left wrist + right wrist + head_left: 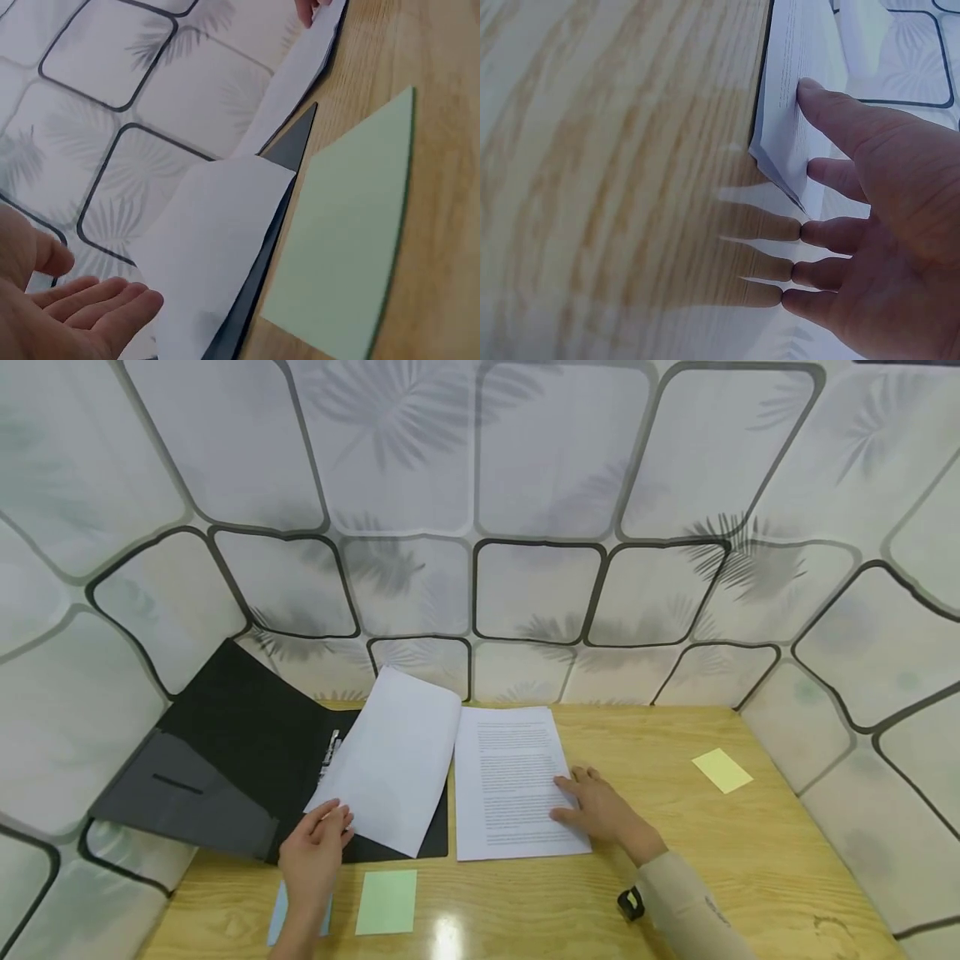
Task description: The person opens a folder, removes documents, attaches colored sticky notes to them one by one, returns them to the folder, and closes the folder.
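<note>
I see my left hand (pixel 315 847) at about 7 o'clock on the wooden surface (pixel 675 860). Its fingers are almost straight and they touch the bottom corner of a loose white sheet (pixel 393 760), lifting it a little. I cannot see any finger curled round the sheet. The sheet lies tilted over the right half of an open black folder (pixel 225 752), which sits at 9 o'clock and leans against the patterned wall (pixel 525 485).

My right hand (pixel 600 810) is near the middle, at about 5 o'clock. It lies flat with its fingers spread and presses on the right edge of a stack of printed pages (pixel 510 781). It does not grip anything. In the right wrist view the thumb and one finger rest on the stack (pixel 791 112) while the other fingertips reach the surface (pixel 615 150) beside it. The stack lies just beside the folder, on its right.

A green sticky note (pixel 387 902) lies at 6 o'clock, close to my left wrist. A blue note (pixel 279 914) peeks out under my left arm. A yellow note (pixel 722 770) lies well apart at 3 o'clock
</note>
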Available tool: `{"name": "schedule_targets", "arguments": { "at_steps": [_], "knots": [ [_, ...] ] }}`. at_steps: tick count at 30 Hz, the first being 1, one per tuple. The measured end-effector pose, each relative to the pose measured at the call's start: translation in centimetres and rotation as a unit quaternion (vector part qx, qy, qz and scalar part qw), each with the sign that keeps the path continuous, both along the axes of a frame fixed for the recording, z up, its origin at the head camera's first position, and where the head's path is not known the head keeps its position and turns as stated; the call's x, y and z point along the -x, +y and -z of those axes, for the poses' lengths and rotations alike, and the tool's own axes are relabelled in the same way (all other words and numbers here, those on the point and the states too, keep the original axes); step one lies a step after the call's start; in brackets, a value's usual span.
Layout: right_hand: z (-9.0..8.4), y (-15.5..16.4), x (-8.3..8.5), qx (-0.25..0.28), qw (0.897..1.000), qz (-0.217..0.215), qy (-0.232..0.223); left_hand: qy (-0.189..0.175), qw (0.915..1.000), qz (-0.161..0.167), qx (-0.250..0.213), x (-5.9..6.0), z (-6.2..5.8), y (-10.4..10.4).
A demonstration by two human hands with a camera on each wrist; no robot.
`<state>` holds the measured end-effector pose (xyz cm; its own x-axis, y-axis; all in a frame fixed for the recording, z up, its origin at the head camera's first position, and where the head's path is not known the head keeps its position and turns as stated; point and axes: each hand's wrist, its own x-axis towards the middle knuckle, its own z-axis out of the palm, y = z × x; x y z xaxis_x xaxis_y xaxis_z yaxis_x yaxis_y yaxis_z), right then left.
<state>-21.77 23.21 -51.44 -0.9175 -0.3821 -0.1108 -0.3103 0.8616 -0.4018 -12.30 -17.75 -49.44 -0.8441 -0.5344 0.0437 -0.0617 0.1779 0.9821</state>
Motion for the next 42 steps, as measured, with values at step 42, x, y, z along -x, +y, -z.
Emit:
{"name": "schedule_targets", "arguments": {
  "at_steps": [42],
  "knots": [
    [-0.8,14.5,1.9,0.04,0.989,0.144,0.022,-0.101,0.7293,0.452,0.504,6.0,0.6,9.5]
  ]
}}
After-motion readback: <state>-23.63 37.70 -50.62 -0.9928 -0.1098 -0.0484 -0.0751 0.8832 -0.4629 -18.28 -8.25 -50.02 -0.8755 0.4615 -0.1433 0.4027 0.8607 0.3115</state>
